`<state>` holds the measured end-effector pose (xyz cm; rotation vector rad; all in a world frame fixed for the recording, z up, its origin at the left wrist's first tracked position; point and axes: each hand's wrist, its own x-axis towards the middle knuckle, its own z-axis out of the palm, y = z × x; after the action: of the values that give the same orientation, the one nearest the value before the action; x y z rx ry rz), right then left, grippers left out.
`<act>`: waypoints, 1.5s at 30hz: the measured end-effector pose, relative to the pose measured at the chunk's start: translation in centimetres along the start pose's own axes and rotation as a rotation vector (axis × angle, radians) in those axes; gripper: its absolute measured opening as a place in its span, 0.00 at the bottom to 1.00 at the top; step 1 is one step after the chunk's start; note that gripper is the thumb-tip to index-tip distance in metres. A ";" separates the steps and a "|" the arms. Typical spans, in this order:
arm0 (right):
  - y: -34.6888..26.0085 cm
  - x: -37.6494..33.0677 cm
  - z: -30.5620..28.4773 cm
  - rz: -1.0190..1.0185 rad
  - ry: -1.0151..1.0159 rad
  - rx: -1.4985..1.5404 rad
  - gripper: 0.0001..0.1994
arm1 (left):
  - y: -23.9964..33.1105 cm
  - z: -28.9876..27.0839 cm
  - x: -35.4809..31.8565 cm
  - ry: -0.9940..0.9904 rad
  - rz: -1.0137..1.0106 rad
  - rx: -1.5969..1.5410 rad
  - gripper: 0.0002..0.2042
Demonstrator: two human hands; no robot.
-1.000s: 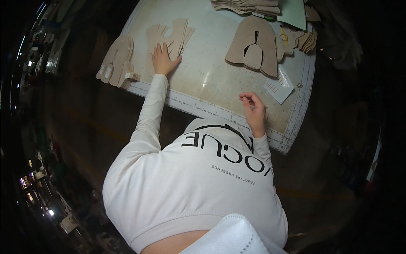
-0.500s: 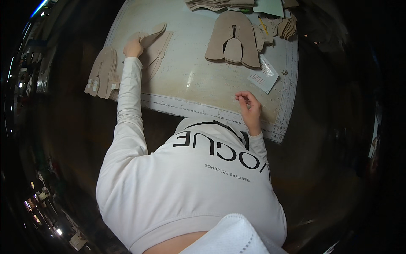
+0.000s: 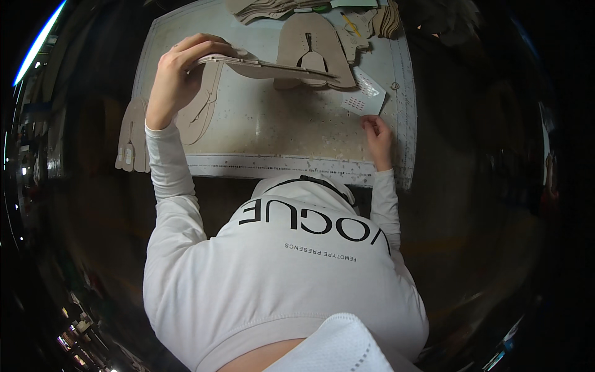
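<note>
My left hand [image 3: 180,74] is raised over the left of the table, its fingers wrapped round a beige shoe-upper piece [image 3: 266,69]. That piece is tilted nearly edge-on and reaches right, across the view of a stack of arched uppers [image 3: 291,43]; whether it is one layer or more I cannot tell. Under my left hand lies another beige cut piece [image 3: 201,118], partly covered by it. My right hand [image 3: 379,139] has thumb and fingers pinched at the lower corner of a white label sheet [image 3: 365,93] with small red print; the fingertips overlap its edge.
More arched uppers [image 3: 133,139] with white labels lie at the table's left edge. Along the far side are stacked beige pieces [image 3: 263,9], a yellow pen-like tool [image 3: 351,26] and smaller parts [image 3: 385,22]. A printed strip [image 3: 260,164] runs along the table's near edge.
My left hand has lifted the upper piece off the table and brought it up closer. My right hand has moved forward to the label sheet's corner. The view has shifted slightly.
</note>
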<state>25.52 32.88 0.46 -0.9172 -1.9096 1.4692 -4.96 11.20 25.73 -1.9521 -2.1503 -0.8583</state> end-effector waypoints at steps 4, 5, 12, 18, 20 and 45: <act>1.5 0.2 -2.1 0.014 0.029 -0.124 0.07 | 0.4 5.9 1.4 -0.087 0.246 -0.562 0.17; 1.9 0.1 -2.5 0.038 0.077 -0.094 0.07 | 0.1 8.4 1.5 -0.109 0.275 -0.701 0.19; 2.9 -0.5 -5.1 0.053 0.267 -0.025 0.07 | -1.2 21.0 -4.5 -0.268 -0.353 -0.549 0.13; 1.6 -2.1 -1.3 -0.015 0.119 -0.099 0.05 | 3.8 26.1 -6.2 -0.158 -0.116 -0.297 0.12; 1.0 -2.2 0.0 -0.064 0.107 -0.209 0.04 | 4.7 26.8 -6.3 -0.072 -0.027 -0.210 0.14; -3.5 -0.9 3.3 0.109 -0.132 0.404 0.10 | 3.2 24.6 -7.0 -0.185 -1.121 -1.531 0.18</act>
<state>22.88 29.66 3.01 -0.7585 -1.5805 1.9315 6.25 16.71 3.20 -0.4960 -2.8940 -3.2500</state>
